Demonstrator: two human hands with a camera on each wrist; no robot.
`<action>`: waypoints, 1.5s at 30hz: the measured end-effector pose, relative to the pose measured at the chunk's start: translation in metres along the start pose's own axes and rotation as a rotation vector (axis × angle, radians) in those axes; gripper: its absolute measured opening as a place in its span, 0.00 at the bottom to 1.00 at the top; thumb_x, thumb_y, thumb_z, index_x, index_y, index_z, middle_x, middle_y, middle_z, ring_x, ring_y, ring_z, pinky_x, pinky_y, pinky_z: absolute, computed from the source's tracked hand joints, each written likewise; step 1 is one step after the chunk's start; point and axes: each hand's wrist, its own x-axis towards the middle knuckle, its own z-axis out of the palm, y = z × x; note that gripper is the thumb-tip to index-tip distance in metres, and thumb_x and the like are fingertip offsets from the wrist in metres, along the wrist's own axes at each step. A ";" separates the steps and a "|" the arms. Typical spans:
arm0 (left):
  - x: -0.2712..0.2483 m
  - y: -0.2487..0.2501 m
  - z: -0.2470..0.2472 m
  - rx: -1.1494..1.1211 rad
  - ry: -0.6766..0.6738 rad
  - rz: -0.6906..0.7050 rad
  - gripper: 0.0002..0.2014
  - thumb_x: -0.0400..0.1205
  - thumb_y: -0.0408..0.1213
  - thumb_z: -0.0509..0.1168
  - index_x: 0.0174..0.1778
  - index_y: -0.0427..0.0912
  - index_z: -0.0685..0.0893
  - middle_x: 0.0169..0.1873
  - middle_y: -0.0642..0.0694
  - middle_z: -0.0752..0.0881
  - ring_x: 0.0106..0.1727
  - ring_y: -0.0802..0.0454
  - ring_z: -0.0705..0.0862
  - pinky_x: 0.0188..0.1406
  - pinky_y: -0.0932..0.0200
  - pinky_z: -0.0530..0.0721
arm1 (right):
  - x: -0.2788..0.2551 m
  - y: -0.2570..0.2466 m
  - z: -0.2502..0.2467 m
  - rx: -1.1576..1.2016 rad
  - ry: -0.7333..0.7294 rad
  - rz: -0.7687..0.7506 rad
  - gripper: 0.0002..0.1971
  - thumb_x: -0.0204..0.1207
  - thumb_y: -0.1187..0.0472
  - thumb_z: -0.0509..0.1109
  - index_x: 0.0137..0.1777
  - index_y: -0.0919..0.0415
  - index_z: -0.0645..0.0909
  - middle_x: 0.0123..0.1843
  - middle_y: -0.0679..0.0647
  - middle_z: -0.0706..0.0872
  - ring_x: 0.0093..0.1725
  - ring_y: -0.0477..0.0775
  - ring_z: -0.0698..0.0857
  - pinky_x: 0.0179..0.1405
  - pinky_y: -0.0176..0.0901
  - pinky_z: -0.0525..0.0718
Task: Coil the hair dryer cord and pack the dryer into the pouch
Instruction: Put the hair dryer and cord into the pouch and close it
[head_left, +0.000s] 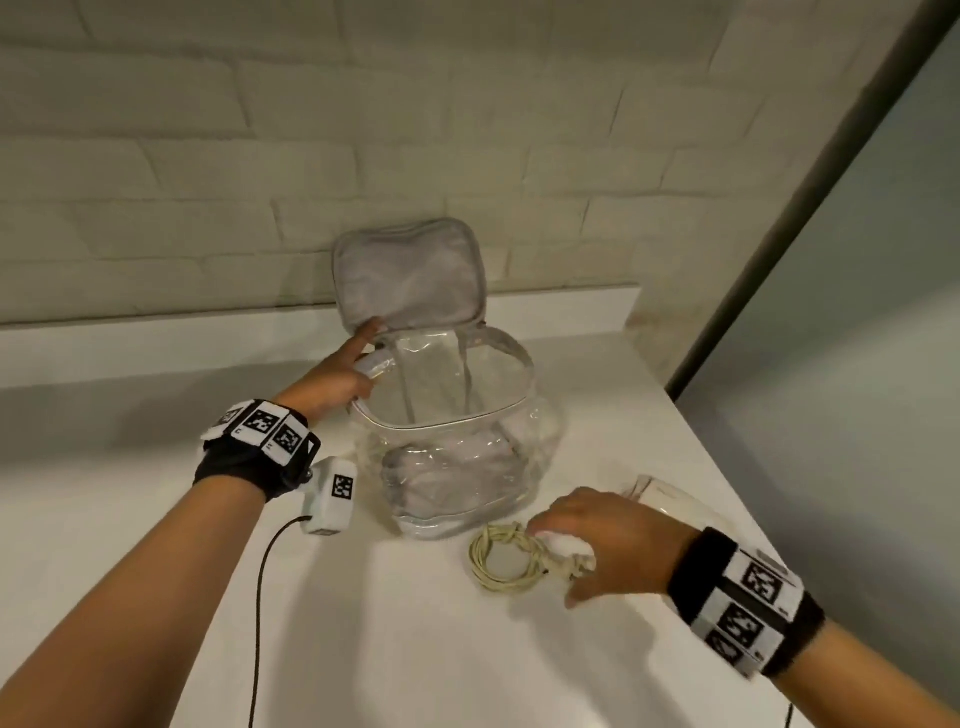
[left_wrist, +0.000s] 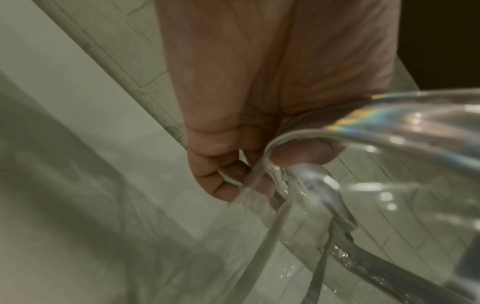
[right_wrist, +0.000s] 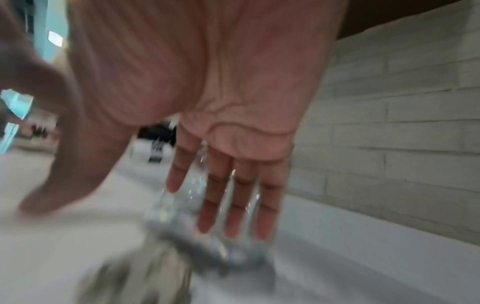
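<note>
A clear plastic pouch (head_left: 452, 467) stands in the middle of the white counter, its grey lid (head_left: 410, 275) flipped up against the wall. My left hand (head_left: 343, 374) grips the pouch's left rim, index finger stretched up to the lid. In the left wrist view its fingers (left_wrist: 223, 164) curl round the clear rim (left_wrist: 389, 123). A coiled beige cord (head_left: 501, 564) lies in front of the pouch. My right hand (head_left: 597, 540) hovers over the coil's right end with straight fingers (right_wrist: 228, 195), holding nothing. A small white part (head_left: 563, 545), perhaps the dryer, shows beneath them; the rest is hidden.
A brick wall (head_left: 260, 156) runs behind the counter (head_left: 389, 649). The counter's right edge (head_left: 737, 483) drops off beside a glass panel (head_left: 857, 312). A crumpled clear plastic piece (head_left: 654, 488) lies behind my right hand. A black cable (head_left: 260, 597) hangs from my left wrist.
</note>
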 end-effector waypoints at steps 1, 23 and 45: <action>0.000 0.001 0.001 -0.001 0.004 0.003 0.45 0.71 0.12 0.53 0.78 0.59 0.57 0.74 0.47 0.66 0.50 0.57 0.77 0.53 0.48 0.72 | 0.000 0.007 0.019 -0.079 -0.098 0.049 0.40 0.64 0.49 0.77 0.74 0.38 0.60 0.74 0.53 0.70 0.70 0.57 0.70 0.69 0.56 0.71; -0.067 -0.002 0.021 -0.068 -0.182 0.128 0.41 0.60 0.25 0.60 0.65 0.69 0.65 0.67 0.54 0.71 0.50 0.65 0.81 0.33 0.70 0.76 | -0.094 -0.059 -0.091 1.027 0.357 -0.447 0.32 0.63 0.81 0.73 0.65 0.56 0.75 0.50 0.50 0.88 0.55 0.55 0.87 0.57 0.40 0.82; -0.099 0.002 0.028 -0.082 -0.246 0.094 0.44 0.64 0.17 0.58 0.70 0.66 0.64 0.74 0.53 0.67 0.72 0.55 0.69 0.41 0.68 0.77 | 0.036 -0.045 -0.079 0.761 -0.076 -0.369 0.28 0.64 0.81 0.73 0.52 0.45 0.80 0.44 0.35 0.89 0.49 0.40 0.85 0.56 0.35 0.81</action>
